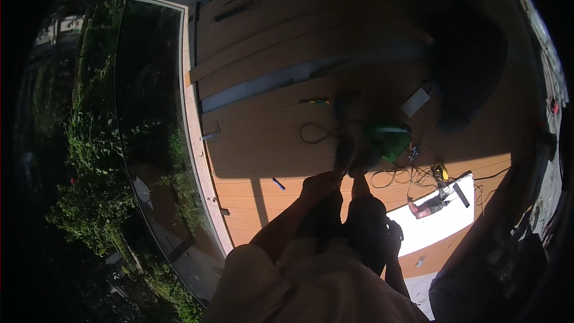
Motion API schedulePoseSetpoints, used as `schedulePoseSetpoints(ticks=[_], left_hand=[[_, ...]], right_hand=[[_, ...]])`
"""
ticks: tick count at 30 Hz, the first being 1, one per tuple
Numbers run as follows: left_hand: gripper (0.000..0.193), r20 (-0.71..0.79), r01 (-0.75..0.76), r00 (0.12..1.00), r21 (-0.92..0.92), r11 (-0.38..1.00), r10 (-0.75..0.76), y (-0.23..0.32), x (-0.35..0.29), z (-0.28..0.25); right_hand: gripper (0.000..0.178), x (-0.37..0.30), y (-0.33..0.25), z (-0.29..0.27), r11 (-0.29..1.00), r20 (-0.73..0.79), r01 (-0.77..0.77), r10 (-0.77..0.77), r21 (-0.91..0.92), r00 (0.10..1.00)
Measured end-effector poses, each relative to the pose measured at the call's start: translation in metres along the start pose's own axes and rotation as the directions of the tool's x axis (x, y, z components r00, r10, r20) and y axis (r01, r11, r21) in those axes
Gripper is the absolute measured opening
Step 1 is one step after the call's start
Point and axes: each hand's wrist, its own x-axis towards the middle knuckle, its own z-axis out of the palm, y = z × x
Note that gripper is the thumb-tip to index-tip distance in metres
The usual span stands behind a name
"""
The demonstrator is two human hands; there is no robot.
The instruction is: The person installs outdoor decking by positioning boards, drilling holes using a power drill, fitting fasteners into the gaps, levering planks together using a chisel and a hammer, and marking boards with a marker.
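My left hand (321,185) is held out ahead of my left thigh, above the sunlit wooden planks. Shadow blurs its fingers, and I cannot make out whether it holds anything. Down by my right thigh hangs my right hand (394,233), its fingers dark and partly lost in shade. A blue pen-like stick (278,183) lies on the planks left of my left hand. Beyond my feet sits a green tool or case (390,142) with a dark cable loop (315,133) beside it. A red and black power drill (427,206) rests on a white sheet (412,227) to the right.
A yellow tool (440,172) lies among tangled cords. Farther off are a green-and-yellow knife-like tool (317,101), a metal square (210,135) and a pale box (415,101). A long gap (257,90) splits the planks. Someone in dark clothing (469,54) crouches far right; a glass door (149,84) borders the left.
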Motion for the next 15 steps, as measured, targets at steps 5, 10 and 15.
schedulePoseSetpoints(ticks=[5, 10, 15], left_hand=[[0.019, -0.149, 0.157, 0.976, -0.013, 0.988, -0.157, -0.058, -0.034, 0.043], [0.018, -0.179, 0.451, 0.879, 0.011, 0.892, -0.442, -0.128, -0.119, 0.100], [0.027, -0.069, 0.432, 0.668, -0.774, 0.462, -0.741, -0.194, -0.182, 0.206]], right_hand=[[0.023, 0.007, 0.088, 0.037, 0.835, 0.262, 0.151, -0.009, -0.529, 0.965], [0.027, 0.029, 0.096, 0.016, 0.542, 0.393, 0.519, -0.338, -0.661, 0.855], [0.034, 0.064, 0.056, 0.019, 0.656, 0.512, 0.375, 0.021, -0.655, 0.859]])
